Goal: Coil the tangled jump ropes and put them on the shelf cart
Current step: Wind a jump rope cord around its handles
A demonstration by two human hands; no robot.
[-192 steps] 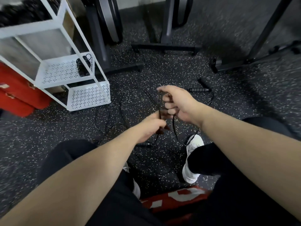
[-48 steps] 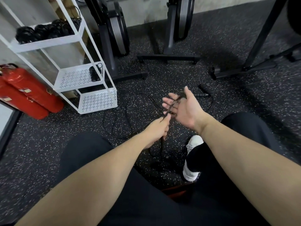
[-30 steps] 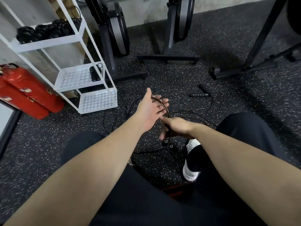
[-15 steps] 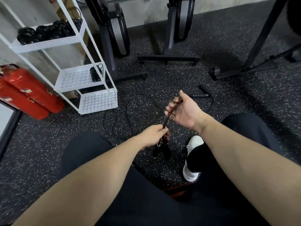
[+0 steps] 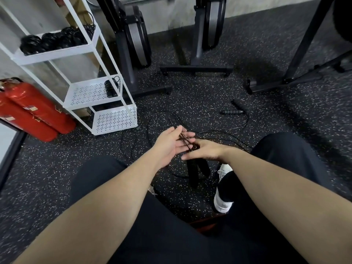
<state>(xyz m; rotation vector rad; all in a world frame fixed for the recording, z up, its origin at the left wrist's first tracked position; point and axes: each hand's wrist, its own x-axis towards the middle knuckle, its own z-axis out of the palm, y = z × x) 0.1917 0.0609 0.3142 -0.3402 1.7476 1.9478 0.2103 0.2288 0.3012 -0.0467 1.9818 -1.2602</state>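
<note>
The thin dark jump rope [image 5: 184, 138] crosses the left hand [image 5: 169, 145], fingers straight, palm up. The right hand [image 5: 206, 151] grips its two black handles [image 5: 198, 169] (hanging above the speckled floor [image 5: 190, 96]). The white metal shelf cart [image 5: 106, 103] stands well apart, left.

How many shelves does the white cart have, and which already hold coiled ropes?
3 shelves on the shelf cart. Top shelf: a row of black coils. Middle shelf: one coiled rope at its right end. Bottom shelf: none visible, its back partly hidden.
</note>
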